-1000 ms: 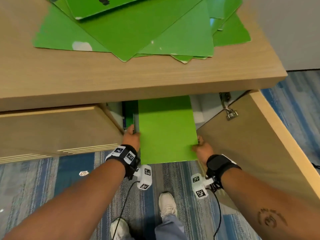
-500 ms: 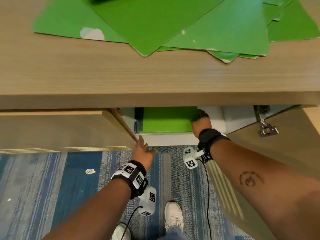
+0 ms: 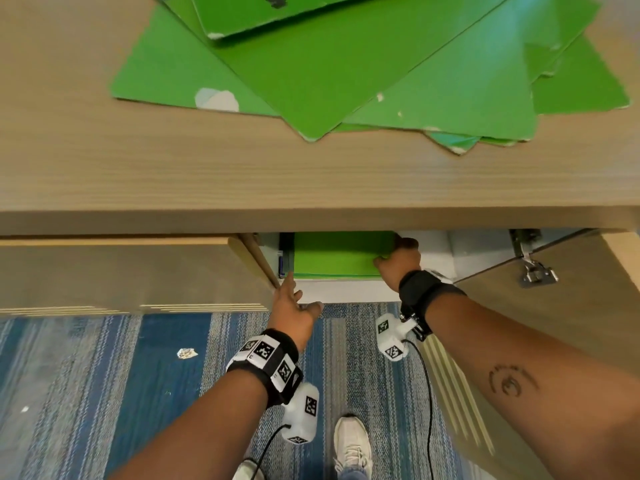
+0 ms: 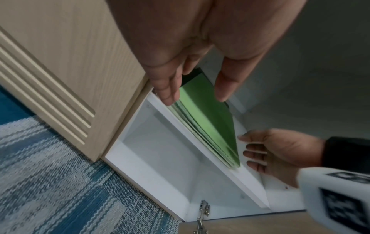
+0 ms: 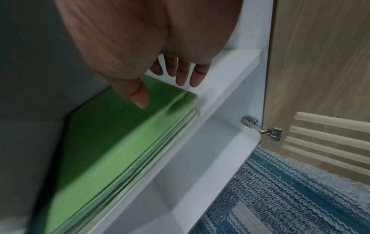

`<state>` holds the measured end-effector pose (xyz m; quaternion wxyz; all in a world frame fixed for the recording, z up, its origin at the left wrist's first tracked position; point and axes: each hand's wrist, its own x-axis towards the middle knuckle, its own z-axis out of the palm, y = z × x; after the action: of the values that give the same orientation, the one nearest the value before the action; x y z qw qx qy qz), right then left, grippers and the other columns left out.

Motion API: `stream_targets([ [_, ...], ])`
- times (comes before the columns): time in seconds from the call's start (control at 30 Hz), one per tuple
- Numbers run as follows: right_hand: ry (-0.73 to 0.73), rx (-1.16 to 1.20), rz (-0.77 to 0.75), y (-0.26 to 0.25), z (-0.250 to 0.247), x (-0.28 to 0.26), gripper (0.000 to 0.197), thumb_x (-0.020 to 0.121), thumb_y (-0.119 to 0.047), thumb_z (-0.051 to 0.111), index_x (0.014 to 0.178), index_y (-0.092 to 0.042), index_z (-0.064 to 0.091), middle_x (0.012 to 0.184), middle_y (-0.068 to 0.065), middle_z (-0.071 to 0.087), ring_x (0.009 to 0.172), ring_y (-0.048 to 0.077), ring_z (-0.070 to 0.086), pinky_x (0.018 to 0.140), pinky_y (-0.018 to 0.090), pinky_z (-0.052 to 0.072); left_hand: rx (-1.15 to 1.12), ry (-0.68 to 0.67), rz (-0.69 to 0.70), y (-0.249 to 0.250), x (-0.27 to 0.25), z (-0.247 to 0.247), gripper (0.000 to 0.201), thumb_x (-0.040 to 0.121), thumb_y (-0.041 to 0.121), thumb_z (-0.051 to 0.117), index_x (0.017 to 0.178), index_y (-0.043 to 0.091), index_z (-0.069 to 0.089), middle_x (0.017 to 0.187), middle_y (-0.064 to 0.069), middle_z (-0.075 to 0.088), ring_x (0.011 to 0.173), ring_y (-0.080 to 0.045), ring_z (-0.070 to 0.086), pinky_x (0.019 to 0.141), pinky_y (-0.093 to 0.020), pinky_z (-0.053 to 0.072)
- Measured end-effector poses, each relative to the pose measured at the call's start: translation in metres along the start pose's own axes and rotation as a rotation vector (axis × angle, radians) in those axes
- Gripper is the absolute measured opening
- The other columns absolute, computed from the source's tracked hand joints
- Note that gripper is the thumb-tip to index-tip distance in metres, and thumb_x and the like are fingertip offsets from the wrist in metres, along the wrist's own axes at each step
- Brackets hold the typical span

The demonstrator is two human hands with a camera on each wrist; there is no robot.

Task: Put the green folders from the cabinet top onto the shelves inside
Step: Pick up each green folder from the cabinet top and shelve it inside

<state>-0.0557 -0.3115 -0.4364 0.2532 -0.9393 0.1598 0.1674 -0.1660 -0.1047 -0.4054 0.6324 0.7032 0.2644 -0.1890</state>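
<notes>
Several green folders (image 3: 346, 64) lie fanned out on the wooden cabinet top (image 3: 242, 174). Inside, a flat stack of green folders (image 3: 339, 252) (image 4: 208, 120) (image 5: 112, 142) rests on the white shelf (image 3: 346, 289) (image 5: 230, 88). My right hand (image 3: 391, 258) (image 5: 166, 93) is at the stack's right front corner. Its thumb lies on the top folder and its straight fingers lie on the shelf beside the stack. My left hand (image 3: 294, 296) (image 4: 195, 99) hovers open just in front of the shelf's left end, holding nothing.
The right cabinet door (image 3: 571, 306) stands wide open on a metal hinge (image 3: 533, 271). The left door (image 3: 121, 271) is closed beside my left hand. A lower white compartment (image 4: 160, 150) is bare. Blue striped carpet (image 3: 104, 393) and my shoes are below.
The green folder both hands held out in front has slid onto the shelf stack. My left hand has let go and drawn back. My right hand followed it in to its right corner.
</notes>
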Motion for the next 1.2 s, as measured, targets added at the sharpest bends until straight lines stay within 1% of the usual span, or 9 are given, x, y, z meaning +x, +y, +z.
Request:
stream_targets([
  [0.17,-0.151,0.139,-0.129,-0.023,-0.043,-0.078,0.059,0.087,-0.022,0.062,0.139,-0.008,0.040,0.137,0.014,0.033,0.124,0.030,0.045,0.109,0.030,0.035,0.083,-0.029,0.086,0.030,-0.037,-0.008,0.073,0.083,0.001,0.067,0.145,0.017,0.031,0.147,-0.003,0.039,0.129,-0.015,0.042,0.100,-0.025,0.035],
  [0.3,-0.222,0.175,-0.229,-0.051,-0.094,-0.145,0.050,0.091,-0.025,0.058,0.137,-0.020,0.043,0.133,0.000,0.038,0.117,0.016,0.052,0.096,0.022,0.041,0.147,-0.092,0.163,0.083,-0.078,-0.019,0.068,0.084,0.005,0.067,0.143,0.020,0.036,0.136,0.003,0.044,0.129,-0.013,0.043,0.100,-0.025,0.035],
  [0.47,-0.189,0.254,-0.323,-0.098,-0.156,-0.207,0.022,0.087,-0.021,0.058,0.094,-0.042,0.055,0.109,-0.009,0.057,0.097,0.003,0.058,0.087,0.016,0.046,0.252,-0.199,0.270,0.151,-0.123,-0.044,0.049,0.083,0.010,0.068,0.125,0.024,0.048,0.123,0.003,0.056,0.113,-0.007,0.054,0.084,-0.006,0.038],
  [0.6,-0.142,0.402,-0.306,-0.144,-0.204,-0.243,0.015,0.087,-0.017,0.060,0.088,-0.031,0.066,0.085,-0.006,0.067,0.070,-0.003,0.058,0.069,0.013,0.045,0.271,-0.218,0.377,0.205,-0.156,-0.077,0.033,0.081,0.009,0.067,0.100,0.032,0.054,0.111,-0.004,0.065,0.102,-0.010,0.061,0.079,-0.005,0.043],
  [0.67,-0.108,0.481,-0.312,-0.169,-0.226,-0.255,0.014,0.087,-0.012,0.060,0.091,-0.023,0.068,0.085,-0.004,0.068,0.076,0.003,0.060,0.074,0.017,0.049,0.256,-0.200,0.412,0.233,-0.172,-0.096,0.030,0.084,0.005,0.065,0.098,0.029,0.057,0.108,-0.002,0.066,0.096,-0.007,0.062,0.075,-0.006,0.044],
  [0.87,-0.113,0.794,-0.183,-0.231,-0.283,-0.239,0.022,0.090,-0.002,0.050,0.111,-0.003,0.057,0.092,0.009,0.061,0.085,0.020,0.059,0.068,0.026,0.052,0.193,-0.120,0.446,0.309,-0.187,-0.123,0.027,0.087,0.006,0.063,0.113,0.012,0.060,0.106,-0.001,0.064,0.099,-0.015,0.060,0.093,-0.028,0.047],
  [1.03,-0.101,0.941,-0.079,-0.255,-0.311,-0.180,0.018,0.094,-0.011,0.053,0.111,-0.005,0.051,0.092,0.008,0.058,0.083,0.021,0.056,0.069,0.029,0.051,0.165,-0.085,0.429,0.356,-0.177,-0.127,0.019,0.091,0.015,0.060,0.109,0.020,0.060,0.105,0.001,0.064,0.099,-0.015,0.060,0.097,-0.036,0.048],
  [1.13,-0.061,0.957,-0.010,-0.258,-0.315,-0.135,0.033,0.088,-0.020,0.064,0.116,-0.007,0.054,0.097,0.013,0.060,0.085,0.024,0.058,0.082,0.040,0.053,0.104,-0.054,0.407,0.365,-0.168,-0.131,0.017,0.092,0.014,0.059,0.108,0.021,0.061,0.106,0.002,0.063,0.103,-0.015,0.060,0.096,-0.039,0.049],
  [1.2,-0.016,0.894,0.014,-0.251,-0.314,-0.098,0.029,0.080,-0.034,0.066,0.100,-0.015,0.059,0.097,0.009,0.061,0.085,0.024,0.060,0.091,0.044,0.054,0.087,-0.033,0.371,0.365,-0.158,-0.130,0.017,0.092,0.013,0.059,0.108,0.020,0.062,0.107,-0.001,0.063,0.103,-0.016,0.060,0.093,-0.038,0.050],
])
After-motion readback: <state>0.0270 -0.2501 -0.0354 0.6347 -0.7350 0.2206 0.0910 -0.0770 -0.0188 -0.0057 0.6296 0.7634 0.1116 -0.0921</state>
